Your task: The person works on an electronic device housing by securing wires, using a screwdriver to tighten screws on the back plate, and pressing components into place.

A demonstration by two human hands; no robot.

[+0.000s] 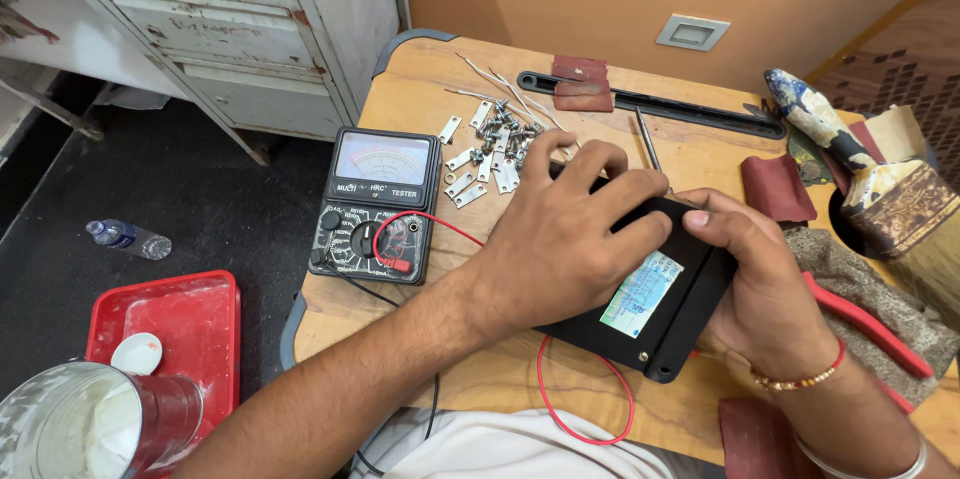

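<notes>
A flat black box (665, 324) with a pale label lies on the wooden table (420, 99). My left hand (560, 239) is spread over its top, fingers pressing its far edge. My right hand (765, 289) grips the box's right side, thumb on the upper edge. Left of the box sits a black analogue multimeter (375, 204) with a red lead (590, 419) and a black lead running toward me. Beyond my left hand lies a pile of small metal plates and screws (490, 154).
A thin metal rod (647, 139), a long black strip (690, 109), dark red sandpaper pieces (580, 81) and a worn paintbrush (880, 179) lie on the table. Red-handled pliers (870, 324) rest at right. On the floor: red tray (180, 329), metal can (80, 429), plastic bottle (125, 237).
</notes>
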